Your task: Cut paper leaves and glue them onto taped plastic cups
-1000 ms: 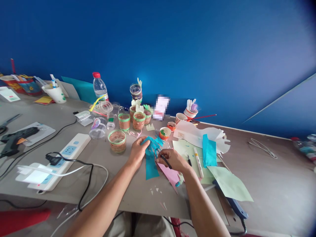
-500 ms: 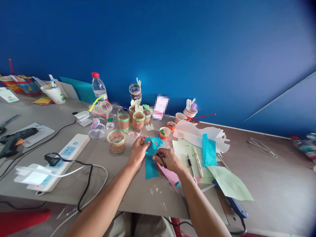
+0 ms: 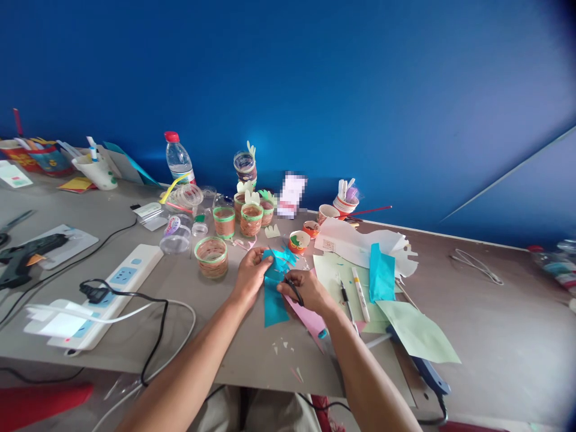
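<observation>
My left hand (image 3: 251,277) pinches the upper left edge of a teal paper cut-out (image 3: 275,303) that hangs down over the grey table (image 3: 225,348). Just to the right of it, my right hand (image 3: 305,293) is closed on a small pair of black-handled scissors (image 3: 294,290), whose tip is at the fringed top of the teal paper. A pink paper triangle (image 3: 311,320) lies under my right wrist. Small paper scraps (image 3: 283,347) are scattered near the table's front edge.
Decorated cups (image 3: 211,257) and several more stand behind my hands. A water bottle (image 3: 179,161), a power strip (image 3: 96,300) with black cable, and a glue gun (image 3: 22,255) are on the left. Green sheets (image 3: 416,333), a teal strip (image 3: 381,273), pens (image 3: 360,294) lie right.
Both hands drew slightly closer together on the teal paper, the right hand shifting left with the scissors. The view drifted a little.
</observation>
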